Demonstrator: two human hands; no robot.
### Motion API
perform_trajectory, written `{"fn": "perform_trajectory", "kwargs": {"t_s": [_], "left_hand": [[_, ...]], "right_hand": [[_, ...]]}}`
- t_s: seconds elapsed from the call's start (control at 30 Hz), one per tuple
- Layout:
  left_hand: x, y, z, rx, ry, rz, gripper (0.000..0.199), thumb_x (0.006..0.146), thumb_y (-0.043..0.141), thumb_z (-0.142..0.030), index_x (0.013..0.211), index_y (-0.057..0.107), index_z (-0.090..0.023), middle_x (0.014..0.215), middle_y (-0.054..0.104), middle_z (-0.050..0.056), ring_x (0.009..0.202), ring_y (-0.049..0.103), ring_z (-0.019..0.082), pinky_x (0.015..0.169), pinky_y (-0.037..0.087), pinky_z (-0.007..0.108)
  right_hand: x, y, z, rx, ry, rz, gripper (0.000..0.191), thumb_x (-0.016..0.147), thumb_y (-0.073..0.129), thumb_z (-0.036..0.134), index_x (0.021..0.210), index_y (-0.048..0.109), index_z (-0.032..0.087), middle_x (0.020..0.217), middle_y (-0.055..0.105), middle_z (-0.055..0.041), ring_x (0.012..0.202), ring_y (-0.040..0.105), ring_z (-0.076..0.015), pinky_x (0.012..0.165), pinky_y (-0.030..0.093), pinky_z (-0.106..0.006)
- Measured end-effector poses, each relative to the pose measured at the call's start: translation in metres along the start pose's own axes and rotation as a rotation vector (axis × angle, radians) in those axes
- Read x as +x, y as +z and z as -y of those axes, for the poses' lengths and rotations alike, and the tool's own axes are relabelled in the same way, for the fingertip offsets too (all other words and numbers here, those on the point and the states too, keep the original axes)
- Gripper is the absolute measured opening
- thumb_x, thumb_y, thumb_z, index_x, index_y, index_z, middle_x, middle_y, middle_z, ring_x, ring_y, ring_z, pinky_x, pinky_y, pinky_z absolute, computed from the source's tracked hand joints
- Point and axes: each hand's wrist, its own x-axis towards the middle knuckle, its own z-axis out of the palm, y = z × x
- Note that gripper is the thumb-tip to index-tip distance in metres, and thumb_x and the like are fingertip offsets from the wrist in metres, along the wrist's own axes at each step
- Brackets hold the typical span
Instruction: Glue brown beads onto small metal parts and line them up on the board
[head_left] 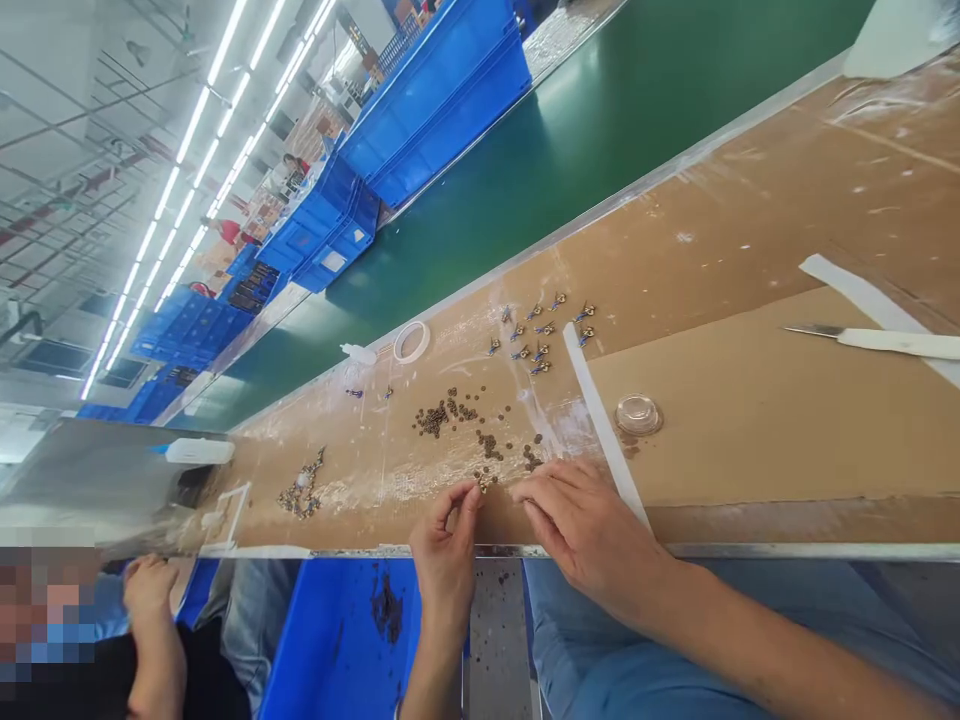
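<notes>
My left hand (444,535) is at the table's front edge, thumb and forefinger pinched together. What lies between those fingertips is too small to make out. Just to its right, my right hand (574,510) bends over the tabletop with its fingers curled and the tips close together; anything in them is hidden. Small dark round pieces (489,445) lie scattered beyond both hands, and a denser pile of the same pieces (433,420) sits farther left. Farther back, several small metal parts with blue bits (540,352) are spread out in loose rows.
A clear round dish (638,414) stands right of a white tape strip (604,425). A white-handled knife (892,340) lies at far right. Near the green conveyor belt (637,110) are a tape roll (412,342) and a small bottle (360,354). A co-worker's hand (150,582) is at left.
</notes>
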Motion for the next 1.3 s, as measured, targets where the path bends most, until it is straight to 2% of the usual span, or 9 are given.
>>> {"fn": "perform_trajectory", "kwargs": {"t_s": [0.2,0.5,1.3], "left_hand": [[0.012,-0.002,-0.002,0.176,0.174,0.093,0.016,0.087,0.061,-0.031,0.085,0.073,-0.020,0.080,0.076,0.003,0.076,0.070,0.019,0.075,0.055,0.031],[0.022,-0.005,-0.007,0.309,0.368,0.241,0.017,0.092,0.053,-0.022,0.088,0.069,-0.019,0.086,0.074,0.004,0.080,0.069,0.017,0.075,0.053,0.028],[0.024,-0.002,-0.013,0.463,0.428,0.273,0.019,0.094,0.050,-0.022,0.088,0.068,-0.019,0.081,0.073,0.003,0.073,0.068,0.016,0.067,0.050,0.027]], "right_hand": [[0.000,0.010,-0.001,-0.076,-0.035,-0.039,0.015,0.096,0.042,0.008,0.099,0.054,0.016,0.093,0.063,-0.0059,0.092,0.054,-0.0207,0.081,0.040,-0.035],[0.000,0.007,-0.003,-0.104,-0.002,-0.004,0.015,0.096,0.043,0.010,0.097,0.056,0.017,0.084,0.060,-0.0046,0.084,0.052,-0.0196,0.076,0.039,-0.034],[0.000,0.006,-0.003,-0.088,0.021,-0.029,0.016,0.097,0.041,0.010,0.097,0.056,0.016,0.080,0.059,-0.0031,0.081,0.052,-0.0184,0.074,0.036,-0.033]]}}
